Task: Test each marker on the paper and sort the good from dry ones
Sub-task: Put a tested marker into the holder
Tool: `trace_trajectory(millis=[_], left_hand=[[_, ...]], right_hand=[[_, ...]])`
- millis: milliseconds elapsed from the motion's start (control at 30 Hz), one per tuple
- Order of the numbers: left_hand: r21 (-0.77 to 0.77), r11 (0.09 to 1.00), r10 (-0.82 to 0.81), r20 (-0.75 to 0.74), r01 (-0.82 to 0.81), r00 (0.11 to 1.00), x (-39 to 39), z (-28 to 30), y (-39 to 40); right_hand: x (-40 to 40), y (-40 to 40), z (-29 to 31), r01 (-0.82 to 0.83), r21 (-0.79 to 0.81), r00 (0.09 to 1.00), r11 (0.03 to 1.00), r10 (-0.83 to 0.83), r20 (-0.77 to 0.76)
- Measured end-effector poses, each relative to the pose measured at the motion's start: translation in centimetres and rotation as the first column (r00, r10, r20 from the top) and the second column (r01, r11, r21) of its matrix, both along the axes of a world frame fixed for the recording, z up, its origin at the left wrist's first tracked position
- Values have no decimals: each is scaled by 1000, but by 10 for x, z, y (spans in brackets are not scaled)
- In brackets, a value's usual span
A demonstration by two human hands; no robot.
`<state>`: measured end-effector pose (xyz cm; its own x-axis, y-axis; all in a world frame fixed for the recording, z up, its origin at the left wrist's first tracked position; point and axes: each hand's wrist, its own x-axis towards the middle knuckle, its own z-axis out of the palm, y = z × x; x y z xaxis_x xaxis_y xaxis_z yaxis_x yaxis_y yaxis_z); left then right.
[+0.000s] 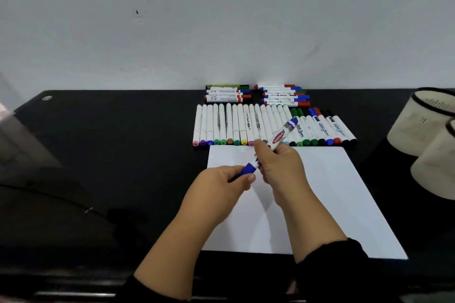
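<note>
both hands were up over the white sheet of paper [320,204], which sat flat on the glossy black worktop [98,155] right in front, still blank from what i could see. the right hand [280,167] gripped the barrel of a white whiteboard marker with blue ends [279,137], tilted up and away, while the left hand [221,184] pinched its blue cap [248,170], looked like the cap was about to be pulled off for a test scribble. the rest waited in a neat row of white markers with coloured tips [246,125] just beyond the paper, easy to grab. two cream cylindrical holders [418,125] stood off right, probably for sorting.
</note>
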<state>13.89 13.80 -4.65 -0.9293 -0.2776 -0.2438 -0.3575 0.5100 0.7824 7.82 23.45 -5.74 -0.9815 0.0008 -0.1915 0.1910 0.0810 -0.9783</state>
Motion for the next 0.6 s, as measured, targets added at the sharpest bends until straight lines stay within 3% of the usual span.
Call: trace_trajectory(millis=[100, 233, 600], left_hand=[[81, 997, -14, 31, 11, 999, 0, 0, -7], [169, 986, -15, 52, 6, 999, 10, -1, -22], [11, 995, 94, 20, -95, 995, 0, 3, -37]], right_hand=[[-2, 1, 0, 10, -13, 1000, 1000, -9, 20], [-16, 20, 9, 98, -150, 994, 984, -90, 59], [-7, 8, 7, 92, -173, 996, 981, -87, 37]])
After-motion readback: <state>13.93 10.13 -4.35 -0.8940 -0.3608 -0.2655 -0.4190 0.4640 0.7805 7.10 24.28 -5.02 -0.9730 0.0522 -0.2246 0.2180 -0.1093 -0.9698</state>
